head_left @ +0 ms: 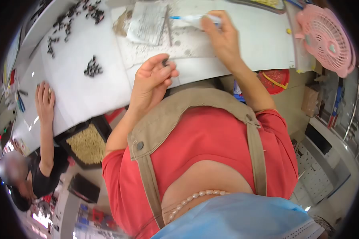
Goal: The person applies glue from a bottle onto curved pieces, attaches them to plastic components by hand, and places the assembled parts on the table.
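My left hand (153,79) is closed, pinching a small black piece (165,62) between thumb and fingertips just above the table's near edge. In my right hand (224,38) is a white squeeze bottle (193,20) with a thin blue tip (175,17) that points left; the hand is somewhat blurred. Below the bottle lies a stained white work sheet (187,47). A printed paper packet (147,24) rests on that sheet, left of the blue tip. To the left of my left hand, a small heap of black pieces (93,67) sits on the white table surface.
More black pieces (68,20) are scattered at the far left. A co-worker's hand (45,97) rests on the table's left end. A pink fan (327,40) stands at right, above a red basin (275,81). Under the table is a black tray (73,153) of tan pieces.
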{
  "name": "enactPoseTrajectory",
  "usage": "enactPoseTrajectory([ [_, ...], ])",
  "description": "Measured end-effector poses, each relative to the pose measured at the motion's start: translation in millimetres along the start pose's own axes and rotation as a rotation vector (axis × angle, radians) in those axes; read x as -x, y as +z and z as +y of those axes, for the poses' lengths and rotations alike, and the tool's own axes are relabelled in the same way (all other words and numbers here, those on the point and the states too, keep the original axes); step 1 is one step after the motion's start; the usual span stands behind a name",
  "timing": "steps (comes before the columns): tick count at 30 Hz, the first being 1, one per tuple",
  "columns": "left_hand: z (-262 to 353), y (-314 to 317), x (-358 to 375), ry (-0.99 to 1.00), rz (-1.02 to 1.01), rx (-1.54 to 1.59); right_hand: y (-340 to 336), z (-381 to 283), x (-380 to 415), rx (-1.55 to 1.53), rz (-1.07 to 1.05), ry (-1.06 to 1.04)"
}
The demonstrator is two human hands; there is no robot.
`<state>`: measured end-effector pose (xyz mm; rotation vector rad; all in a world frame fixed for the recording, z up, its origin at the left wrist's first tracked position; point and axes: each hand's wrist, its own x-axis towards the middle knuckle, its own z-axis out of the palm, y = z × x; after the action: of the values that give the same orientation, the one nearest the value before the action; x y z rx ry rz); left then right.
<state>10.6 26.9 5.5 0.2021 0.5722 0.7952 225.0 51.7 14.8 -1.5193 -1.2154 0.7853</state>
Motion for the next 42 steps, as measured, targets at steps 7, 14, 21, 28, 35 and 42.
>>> enactPoseTrajectory([
  [7,21.4,4.7,-3.6,-0.024,-0.119,0.097,-15.6,17.6,-42.0,0.424,-0.073,-0.240],
  [14,14.2,1.3,-4.4,0.030,-0.008,-0.145,-69.4,3.6,-132.5,0.573,0.111,-0.073],
  [21,4.9,9.5,-5.8,0.017,0.050,-0.206,-74.8,34.9,-148.0,0.498,0.101,-0.234],
  [28,1.0,13.5,-8.2,0.016,0.043,-0.201,-87.7,30.0,-110.5,-0.495,-0.120,0.097],
  [35,1.5,11.7,-7.7,-0.002,0.033,-0.220,-38.1,-4.6,-14.9,-0.295,-0.435,-0.036],
  [42,6.6,13.8,-1.7,0.012,0.050,-0.238,-5.7,-31.5,14.8,0.001,-0.581,-0.491],
])
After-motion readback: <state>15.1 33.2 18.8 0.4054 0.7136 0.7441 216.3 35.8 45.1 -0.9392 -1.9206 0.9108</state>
